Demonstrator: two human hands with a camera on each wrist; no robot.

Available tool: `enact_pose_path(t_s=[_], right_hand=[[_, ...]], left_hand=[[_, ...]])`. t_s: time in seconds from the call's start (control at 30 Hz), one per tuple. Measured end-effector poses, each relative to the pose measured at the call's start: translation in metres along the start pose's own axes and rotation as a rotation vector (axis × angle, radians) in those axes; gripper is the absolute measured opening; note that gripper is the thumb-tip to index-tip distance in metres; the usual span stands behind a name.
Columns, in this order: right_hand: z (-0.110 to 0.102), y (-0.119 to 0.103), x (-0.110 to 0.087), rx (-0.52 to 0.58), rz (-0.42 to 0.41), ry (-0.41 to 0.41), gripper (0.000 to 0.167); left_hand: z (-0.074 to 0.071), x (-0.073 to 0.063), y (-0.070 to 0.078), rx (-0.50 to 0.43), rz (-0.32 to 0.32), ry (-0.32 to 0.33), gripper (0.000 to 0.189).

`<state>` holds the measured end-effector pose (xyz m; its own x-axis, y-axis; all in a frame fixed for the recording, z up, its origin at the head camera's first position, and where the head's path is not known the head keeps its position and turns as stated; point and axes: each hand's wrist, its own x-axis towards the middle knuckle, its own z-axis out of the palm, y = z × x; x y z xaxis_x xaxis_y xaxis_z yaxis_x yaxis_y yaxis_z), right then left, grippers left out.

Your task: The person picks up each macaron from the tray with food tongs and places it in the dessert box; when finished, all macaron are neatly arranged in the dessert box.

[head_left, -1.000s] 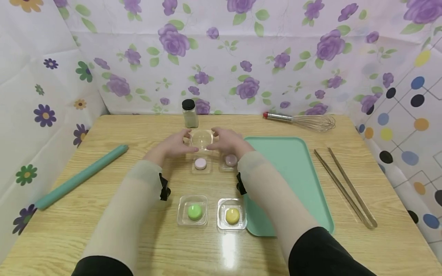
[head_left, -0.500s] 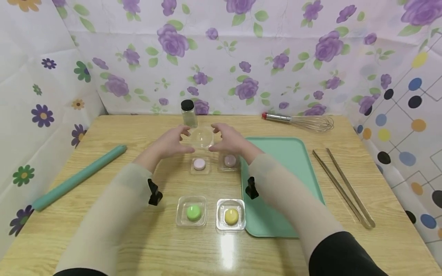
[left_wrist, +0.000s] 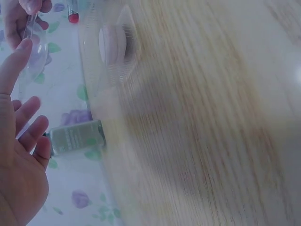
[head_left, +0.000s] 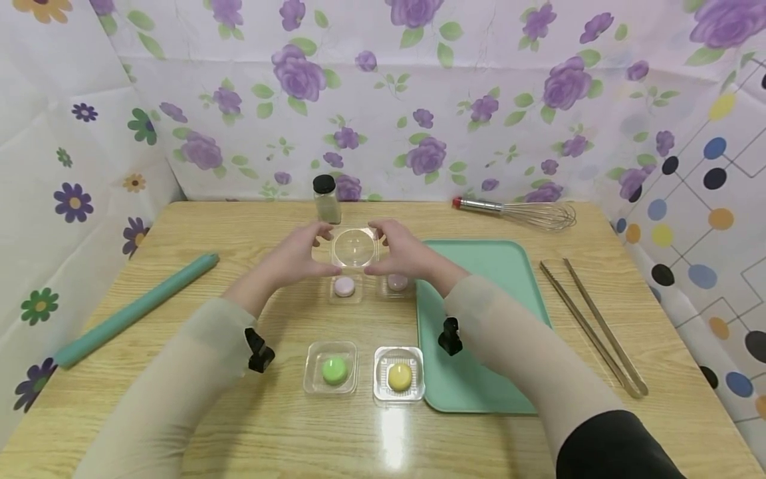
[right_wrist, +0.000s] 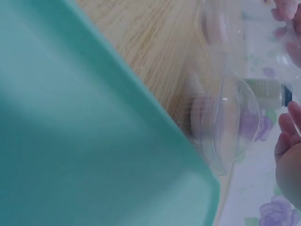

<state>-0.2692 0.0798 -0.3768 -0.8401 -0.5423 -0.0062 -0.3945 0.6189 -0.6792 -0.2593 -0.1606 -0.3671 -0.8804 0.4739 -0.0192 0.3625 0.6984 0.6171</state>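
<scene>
A clear plastic lid (head_left: pixel 354 247) with a round dome is held up between both hands. My left hand (head_left: pixel 299 255) pinches its left side with thumb and fingers; my right hand (head_left: pixel 402 250) pinches its right side. Just below the lid sits a pink round cake (head_left: pixel 344 287) in an uncovered clear tray (left_wrist: pixel 134 52). To its right, a second pink cake (head_left: pixel 397 282) lies under a domed cover (right_wrist: pixel 247 110), partly behind my right hand. Nearer to me are a green cake (head_left: pixel 335 370) and a yellow cake (head_left: pixel 399 377), each in its own clear plastic tray.
A green serving tray (head_left: pixel 479 386) lies under my right forearm. Metal tongs (head_left: pixel 592 326) and a whisk (head_left: pixel 517 211) are at the right, a teal rolling pin (head_left: pixel 137 309) at the left. A black-capped jar (head_left: pixel 326 199) stands behind the lid.
The lid, held in both hands, has shifted slightly right and turned its dome more toward the head camera. Both forearms have spread outward. The cakes and trays have stayed put.
</scene>
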Motion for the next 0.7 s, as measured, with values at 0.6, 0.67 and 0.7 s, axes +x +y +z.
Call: enact_pose_path(t_s=[0.6, 0.67, 0.7], right_hand=[[0.0027, -0.0016, -0.0053, 0.394, 0.049, -0.022, 0.067], [0.0019, -0.0032, -0.0057, 0.525, 0.073, -0.045, 0.055], [0.0013, -0.004, -0.0062, 0.586, 0.087, -0.057, 0.051]], left_hand=[[0.0024, -0.0062, 0.0063, 0.223, 0.174, 0.215, 0.087], [0.0019, -0.0062, 0.0068, 0.251, 0.197, 0.234, 0.088], [0.0019, -0.0061, 0.0068, 0.267, 0.208, 0.241, 0.087]])
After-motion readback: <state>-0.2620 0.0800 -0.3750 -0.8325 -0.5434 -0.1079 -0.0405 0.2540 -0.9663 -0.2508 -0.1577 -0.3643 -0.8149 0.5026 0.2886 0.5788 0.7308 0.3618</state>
